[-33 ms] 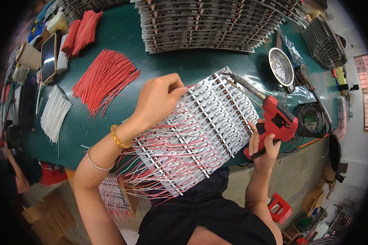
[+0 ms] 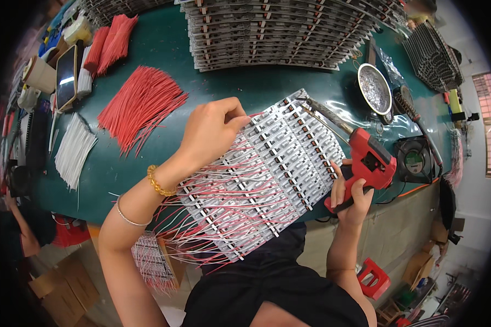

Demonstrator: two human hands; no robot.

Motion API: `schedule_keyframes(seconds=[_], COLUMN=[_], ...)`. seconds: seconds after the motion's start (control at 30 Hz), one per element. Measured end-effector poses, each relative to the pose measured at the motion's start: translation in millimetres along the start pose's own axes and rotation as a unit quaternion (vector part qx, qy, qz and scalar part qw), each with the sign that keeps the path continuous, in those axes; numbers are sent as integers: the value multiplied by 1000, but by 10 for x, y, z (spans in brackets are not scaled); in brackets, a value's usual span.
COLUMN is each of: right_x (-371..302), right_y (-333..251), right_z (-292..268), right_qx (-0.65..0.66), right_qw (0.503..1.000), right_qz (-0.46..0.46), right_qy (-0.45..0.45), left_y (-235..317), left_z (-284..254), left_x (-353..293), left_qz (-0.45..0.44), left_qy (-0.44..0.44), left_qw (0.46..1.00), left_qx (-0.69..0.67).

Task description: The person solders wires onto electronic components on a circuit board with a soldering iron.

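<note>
My left hand (image 2: 210, 131) is pinched closed at the upper left edge of a light grey circuit board panel (image 2: 305, 169), holding a thin red wire (image 2: 257, 114) that runs onto the board. In my right hand (image 2: 355, 203) is a red and black soldering gun (image 2: 372, 158), gripped by its handle. Its long tip reaches over the top corner of the panel, close to the board; contact cannot be made out. Rows of small parts cover the panel. Many red and white wires (image 2: 223, 204) hang off its left half, below my left wrist.
Loose red wires (image 2: 139, 106) and white wires (image 2: 75, 150) lie on the green table (image 2: 163, 49) at left, near a phone (image 2: 66, 78). Stacked panels (image 2: 267, 38) rise at the back. A round metal bowl (image 2: 375, 90) and a small black fan (image 2: 414, 159) stand at right.
</note>
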State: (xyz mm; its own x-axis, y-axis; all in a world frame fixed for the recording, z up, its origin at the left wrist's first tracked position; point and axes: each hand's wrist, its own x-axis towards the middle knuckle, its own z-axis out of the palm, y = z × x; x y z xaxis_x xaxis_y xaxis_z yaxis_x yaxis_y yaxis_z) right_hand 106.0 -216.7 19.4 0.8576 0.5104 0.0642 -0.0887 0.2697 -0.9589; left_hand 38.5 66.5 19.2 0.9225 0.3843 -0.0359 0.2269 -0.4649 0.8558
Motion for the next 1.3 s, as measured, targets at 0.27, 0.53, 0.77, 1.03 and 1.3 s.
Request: schedule_keyframes(seconds=[0.27, 0.53, 0.77, 1.03, 1.3], right_x=[-98, -91, -53, -81, -138], right_y=[-215, -220, -104, -51, -11], right_z=[11, 132, 150, 108, 74], right_qx=[-170, -226, -115, -119, -131], right_qw=[983, 973, 990, 985, 982], right_qz=[-59, -33, 76, 114, 123], right_qy=[41, 30, 41, 46, 48], left_y=[152, -36, 52, 26, 15], left_z=[24, 301, 346, 376, 398], left_x=[247, 345, 262, 257, 221], left_qz=[28, 10, -19, 55, 65], left_qy=[13, 12, 8, 45, 58], left_qw=[999, 1000, 1000, 997, 996], left_qx=[9, -23, -24, 3, 33])
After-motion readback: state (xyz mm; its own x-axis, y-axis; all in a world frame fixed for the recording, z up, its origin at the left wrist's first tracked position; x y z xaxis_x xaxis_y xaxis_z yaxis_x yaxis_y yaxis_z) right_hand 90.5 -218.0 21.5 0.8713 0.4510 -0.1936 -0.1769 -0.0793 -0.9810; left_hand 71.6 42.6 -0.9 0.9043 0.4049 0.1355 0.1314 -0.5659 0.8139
